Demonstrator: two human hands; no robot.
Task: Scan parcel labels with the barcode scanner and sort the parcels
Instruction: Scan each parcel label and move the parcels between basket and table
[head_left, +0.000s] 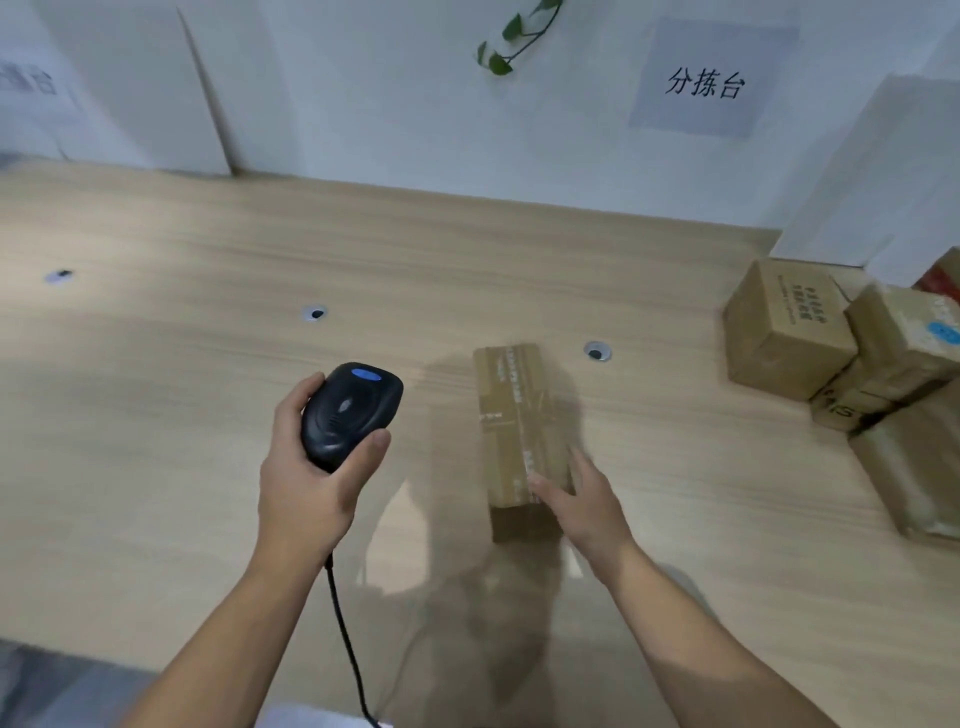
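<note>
Two bare forearms rising from the lower edge of the frame, uncovered to the wrists, no sleeves in view. Left hand (306, 493) at centre-left, right hand (584, 501) at centre-right. No rings, watch or gloves visible on either.

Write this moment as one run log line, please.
left hand: holds scanner | right hand: open, on parcel | pile: right

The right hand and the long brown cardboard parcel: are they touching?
Touching. The head view shows the right hand with fingers lying on the parcel.
</note>
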